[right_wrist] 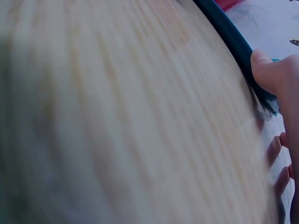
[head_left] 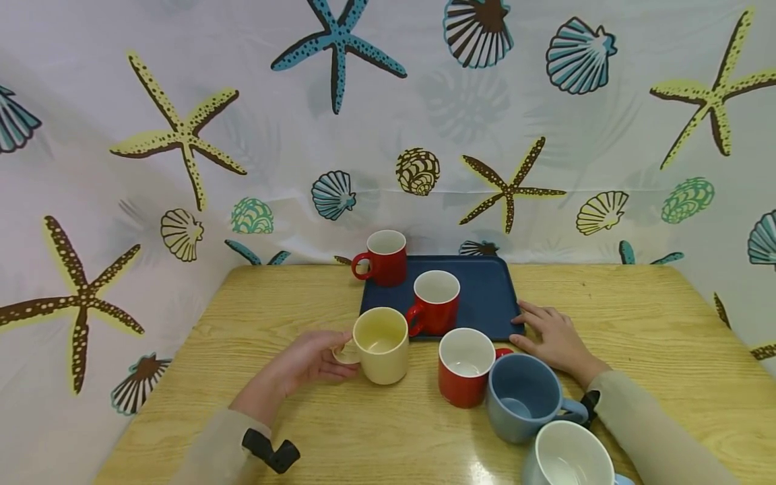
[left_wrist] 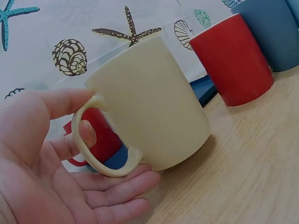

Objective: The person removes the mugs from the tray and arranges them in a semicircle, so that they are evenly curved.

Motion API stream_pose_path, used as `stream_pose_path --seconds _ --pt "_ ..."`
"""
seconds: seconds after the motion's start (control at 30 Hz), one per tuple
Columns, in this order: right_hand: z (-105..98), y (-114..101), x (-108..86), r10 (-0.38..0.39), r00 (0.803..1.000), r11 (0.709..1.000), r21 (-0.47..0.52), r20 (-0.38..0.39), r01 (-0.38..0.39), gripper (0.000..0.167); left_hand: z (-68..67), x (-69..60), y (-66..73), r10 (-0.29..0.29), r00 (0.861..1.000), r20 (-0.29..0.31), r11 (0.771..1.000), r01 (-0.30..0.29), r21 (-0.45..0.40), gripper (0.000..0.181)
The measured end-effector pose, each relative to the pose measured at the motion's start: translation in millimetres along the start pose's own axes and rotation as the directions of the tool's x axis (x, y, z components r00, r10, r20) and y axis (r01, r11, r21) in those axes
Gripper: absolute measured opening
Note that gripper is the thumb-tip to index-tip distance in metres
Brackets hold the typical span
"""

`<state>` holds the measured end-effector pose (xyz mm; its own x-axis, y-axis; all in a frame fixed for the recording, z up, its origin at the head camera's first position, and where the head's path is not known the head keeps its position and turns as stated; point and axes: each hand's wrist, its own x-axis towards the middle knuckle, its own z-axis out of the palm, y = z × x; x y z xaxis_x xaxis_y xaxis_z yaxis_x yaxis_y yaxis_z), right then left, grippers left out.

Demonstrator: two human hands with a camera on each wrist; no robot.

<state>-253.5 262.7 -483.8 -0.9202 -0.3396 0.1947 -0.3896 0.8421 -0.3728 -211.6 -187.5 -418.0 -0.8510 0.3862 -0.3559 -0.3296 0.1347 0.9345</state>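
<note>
Left hand (head_left: 312, 362) is pinching cream cylindrical mug's (head_left: 383, 364) handle (left_wrist: 77, 135); slipping risks tipping. Spread right hand (head_left: 554, 339) is touching navy rectangular tray (head_left: 483, 296).

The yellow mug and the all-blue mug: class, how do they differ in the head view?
The yellow mug is pale and creamy, the all-blue mug darker. The yellow mug's handle points to the picture's left, the all-blue mug's to its right. The left grip holds the yellow mug's handle; neither grip holds the all-blue mug. Both have open tops.
</note>
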Motion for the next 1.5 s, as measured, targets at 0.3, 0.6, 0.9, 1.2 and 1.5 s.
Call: stream_pose_path --seconds 0.3,0.6,0.9,1.2,1.5 --pt "-1.2 -1.9 0.2 -0.007 1.000 1.000 -0.019 -0.013 0.007 0.048 13.3 -3.3 -4.9 -0.041 0.999 0.016 0.999 0.042 -0.033 0.029" --pt "-1.3 -3.1 0.0 -0.004 1.000 1.000 -0.018 -0.009 0.003 0.049 24.6 -1.7 -8.6 -0.060 0.997 0.040 0.997 0.062 -0.053 0.027" --pt "-1.1 -3.8 -0.5 -0.001 1.000 1.000 -0.023 -0.011 0.000 0.047 33.1 -1.9 -7.6 -0.079 0.996 0.033 0.995 0.081 -0.052 0.029" --pt "-2.0 -5.0 0.4 0.002 1.000 1.000 -0.018 -0.008 -0.002 0.046 35.2 3.5 -8.4 -0.095 0.993 0.063 0.994 0.099 -0.054 0.031" --pt "-2.8 -4.8 1.3 0.006 1.000 1.000 -0.018 -0.002 -0.007 0.046 35.4 11.8 -13.3 -0.093 0.989 0.111 0.994 0.099 -0.052 0.030"
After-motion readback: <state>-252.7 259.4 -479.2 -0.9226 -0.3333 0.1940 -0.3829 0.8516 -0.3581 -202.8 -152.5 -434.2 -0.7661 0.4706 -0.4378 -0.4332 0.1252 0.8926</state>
